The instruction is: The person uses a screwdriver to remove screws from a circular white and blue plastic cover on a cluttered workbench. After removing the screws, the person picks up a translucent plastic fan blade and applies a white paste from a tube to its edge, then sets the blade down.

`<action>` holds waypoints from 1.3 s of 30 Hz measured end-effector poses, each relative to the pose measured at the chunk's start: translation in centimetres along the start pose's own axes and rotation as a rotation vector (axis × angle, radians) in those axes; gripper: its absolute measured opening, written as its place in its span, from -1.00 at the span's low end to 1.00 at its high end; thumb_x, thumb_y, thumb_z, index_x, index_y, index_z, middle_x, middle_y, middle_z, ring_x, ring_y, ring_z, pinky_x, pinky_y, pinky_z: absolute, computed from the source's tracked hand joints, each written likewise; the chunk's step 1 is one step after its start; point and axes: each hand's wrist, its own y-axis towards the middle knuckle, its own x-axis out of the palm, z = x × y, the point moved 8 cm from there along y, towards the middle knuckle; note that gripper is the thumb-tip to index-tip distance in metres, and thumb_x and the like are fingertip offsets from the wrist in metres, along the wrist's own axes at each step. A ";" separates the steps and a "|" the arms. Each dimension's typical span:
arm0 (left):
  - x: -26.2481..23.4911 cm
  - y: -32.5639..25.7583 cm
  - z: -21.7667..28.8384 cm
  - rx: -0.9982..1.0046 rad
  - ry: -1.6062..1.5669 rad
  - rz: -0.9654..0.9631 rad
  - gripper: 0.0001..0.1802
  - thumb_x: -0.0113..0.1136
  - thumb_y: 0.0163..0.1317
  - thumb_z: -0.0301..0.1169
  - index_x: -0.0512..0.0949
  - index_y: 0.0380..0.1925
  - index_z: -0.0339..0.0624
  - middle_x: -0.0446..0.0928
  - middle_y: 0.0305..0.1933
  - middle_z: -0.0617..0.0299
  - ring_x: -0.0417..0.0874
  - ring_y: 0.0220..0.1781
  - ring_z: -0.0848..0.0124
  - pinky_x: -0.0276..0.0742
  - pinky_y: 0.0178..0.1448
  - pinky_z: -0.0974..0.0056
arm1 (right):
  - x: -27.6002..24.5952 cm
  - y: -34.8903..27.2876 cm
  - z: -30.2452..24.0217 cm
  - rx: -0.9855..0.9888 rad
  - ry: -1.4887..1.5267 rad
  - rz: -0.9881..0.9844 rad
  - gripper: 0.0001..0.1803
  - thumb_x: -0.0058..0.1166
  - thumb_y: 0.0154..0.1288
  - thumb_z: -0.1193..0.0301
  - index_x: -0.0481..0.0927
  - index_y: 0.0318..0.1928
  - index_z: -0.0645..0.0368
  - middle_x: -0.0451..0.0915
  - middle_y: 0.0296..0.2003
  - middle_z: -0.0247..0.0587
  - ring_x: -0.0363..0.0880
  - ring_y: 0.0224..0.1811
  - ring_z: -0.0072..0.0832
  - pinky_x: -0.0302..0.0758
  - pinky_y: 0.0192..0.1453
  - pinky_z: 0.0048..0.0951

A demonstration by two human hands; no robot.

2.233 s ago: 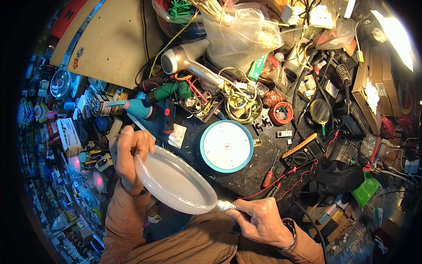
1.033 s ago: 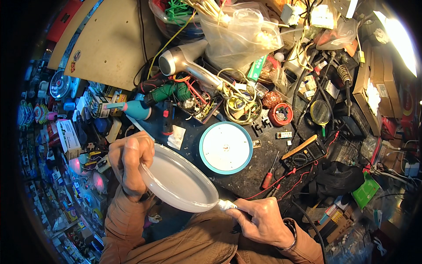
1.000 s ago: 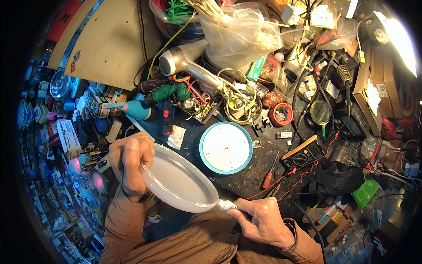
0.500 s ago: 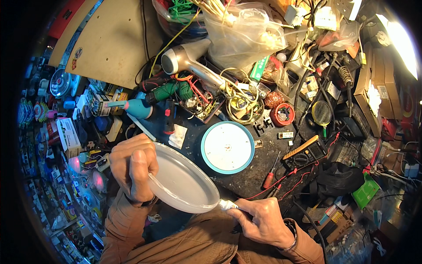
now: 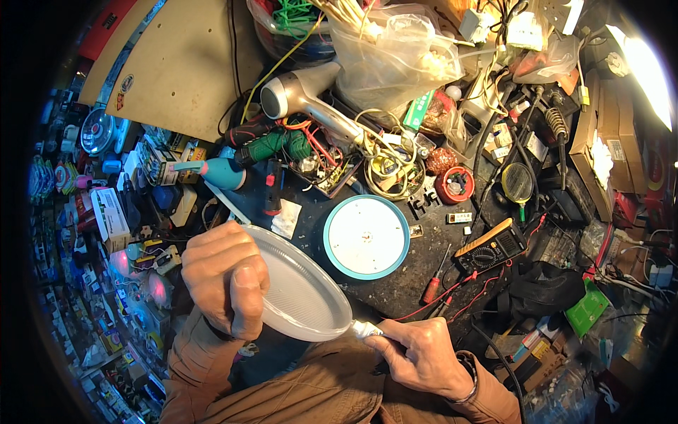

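Cluttered with wires, tools and a grey hair dryer point(image 5: 300, 95), your dark bench point(image 5: 417, 283) carries a teal-rimmed round lamp base point(image 5: 366, 236) just beyond your hands. Since a couple of seconds ago your left hand point(image 5: 226, 275) has crept further over the rim of the translucent plastic cover point(image 5: 300, 290), thumb now pressed onto its face, its grip clamped on the near-left edge. The cover stays tilted above your lap, apart from the base. Your right hand point(image 5: 417, 353) remains closed around a small white tube point(image 5: 367, 329), nozzle touching the cover's lower rim.
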 end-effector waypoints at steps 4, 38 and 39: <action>0.2 0.1 0.2 0.027 -0.001 -0.021 -0.61 0.03 0.34 -0.40 0.31 -0.71 -0.14 0.32 -0.69 0.28 0.34 -0.67 0.28 0.29 -0.44 0.18 | -0.2 0.0 -0.1 -0.019 0.011 0.009 -0.84 0.43 0.54 0.31 0.86 -0.11 0.14 0.62 -0.63 -0.15 0.64 -0.65 -0.19 0.48 -0.53 -0.21; 2.3 0.5 3.2 0.168 0.214 -0.209 -0.70 0.17 0.26 -0.40 0.50 -0.67 -0.18 0.41 -0.61 0.22 0.43 -0.61 0.23 0.39 -0.39 0.17 | -0.1 -0.5 -0.5 -0.004 0.001 0.008 -0.85 0.44 0.53 0.32 0.85 -0.14 0.14 0.63 -0.62 -0.14 0.65 -0.65 -0.17 0.49 -0.53 -0.20; 2.4 0.4 3.4 0.187 0.226 -0.204 -0.70 0.17 0.27 -0.40 0.50 -0.67 -0.18 0.41 -0.61 0.23 0.44 -0.61 0.23 0.39 -0.39 0.17 | 0.0 -0.5 -0.3 0.013 -0.017 -0.004 -0.85 0.44 0.53 0.32 0.85 -0.14 0.14 0.62 -0.62 -0.13 0.65 -0.65 -0.17 0.48 -0.53 -0.20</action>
